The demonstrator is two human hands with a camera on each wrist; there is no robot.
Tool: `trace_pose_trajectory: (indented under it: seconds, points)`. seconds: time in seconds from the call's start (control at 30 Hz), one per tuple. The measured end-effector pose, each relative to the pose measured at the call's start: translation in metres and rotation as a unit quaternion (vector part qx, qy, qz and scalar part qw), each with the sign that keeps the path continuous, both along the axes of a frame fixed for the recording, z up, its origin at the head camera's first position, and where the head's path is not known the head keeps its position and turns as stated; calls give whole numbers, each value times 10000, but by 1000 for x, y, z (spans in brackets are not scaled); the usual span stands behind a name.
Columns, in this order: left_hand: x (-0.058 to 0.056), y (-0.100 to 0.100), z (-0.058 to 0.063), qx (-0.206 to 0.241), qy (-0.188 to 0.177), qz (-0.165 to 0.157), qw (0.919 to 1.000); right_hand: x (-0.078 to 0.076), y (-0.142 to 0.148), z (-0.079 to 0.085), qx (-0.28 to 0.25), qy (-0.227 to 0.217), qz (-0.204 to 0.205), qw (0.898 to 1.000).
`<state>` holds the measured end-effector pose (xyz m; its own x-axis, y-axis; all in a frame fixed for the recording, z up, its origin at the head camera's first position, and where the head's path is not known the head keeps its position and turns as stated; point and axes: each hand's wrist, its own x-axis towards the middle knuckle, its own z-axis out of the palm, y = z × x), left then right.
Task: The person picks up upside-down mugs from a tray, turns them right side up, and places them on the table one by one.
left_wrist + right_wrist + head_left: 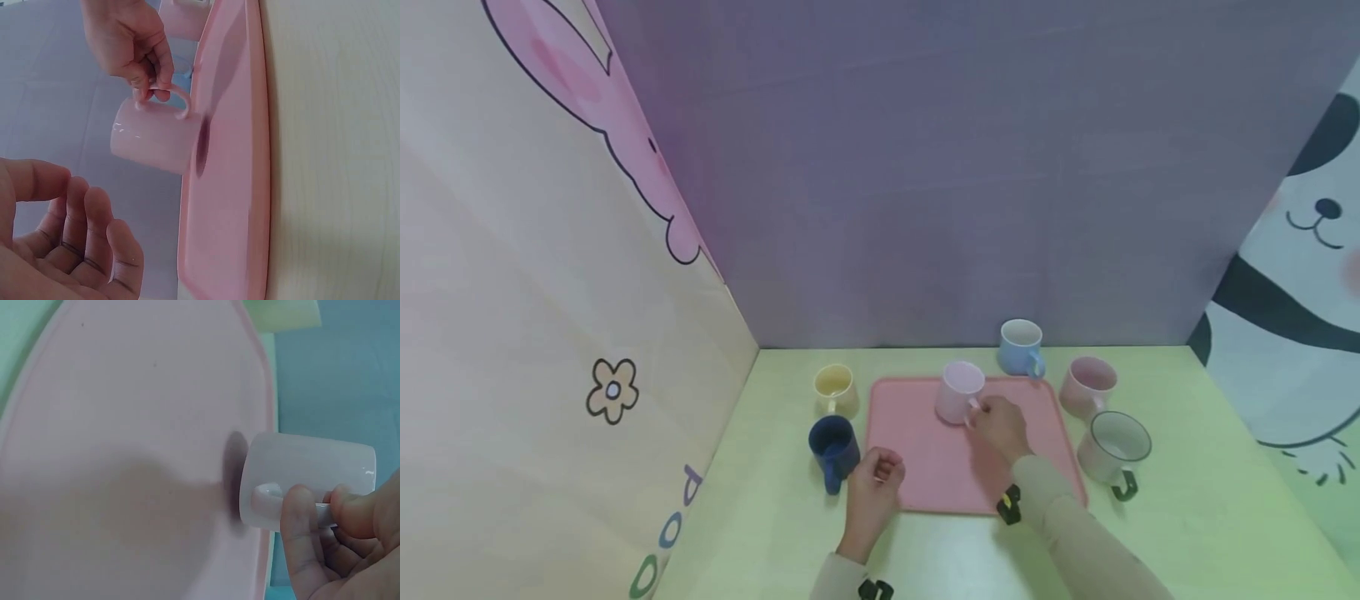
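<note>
My right hand (1002, 427) pinches the handle of a pale pink mug (957, 396) between thumb and fingers. The mug is upright, close over the back part of a pink tray (928, 475), and a dark shadow lies under its base in both wrist views. Nearer the front left edge of the tray, my left hand (875, 492) hovers with loosely curled fingers (97, 212) and nothing in them. A dark blue mug (833, 450) stands just left of that hand, its handle toward me.
Behind the dark blue mug is a yellow mug (836, 387). A light blue mug (1020, 346) stands behind the tray's back right. To the right of the tray are a darker pink mug (1086, 387) and a white mug (1108, 454) with a dark rim. A grey-purple wall (887, 208) closes the back.
</note>
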<state>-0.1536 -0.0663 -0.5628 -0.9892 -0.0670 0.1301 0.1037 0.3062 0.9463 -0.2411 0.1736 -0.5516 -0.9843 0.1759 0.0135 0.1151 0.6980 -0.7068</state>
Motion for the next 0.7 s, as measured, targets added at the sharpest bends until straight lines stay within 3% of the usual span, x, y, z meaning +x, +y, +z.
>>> trace_pose_trajectory:
  seconds: [0.2,0.7]
  points:
    - [-2,1,-2,85,110,-64,9999,6,1,8,-422,24,92,9991]
    - [-5,6,3,54,-87,-156,9998,17,9,20,-1064,392,361,9929]
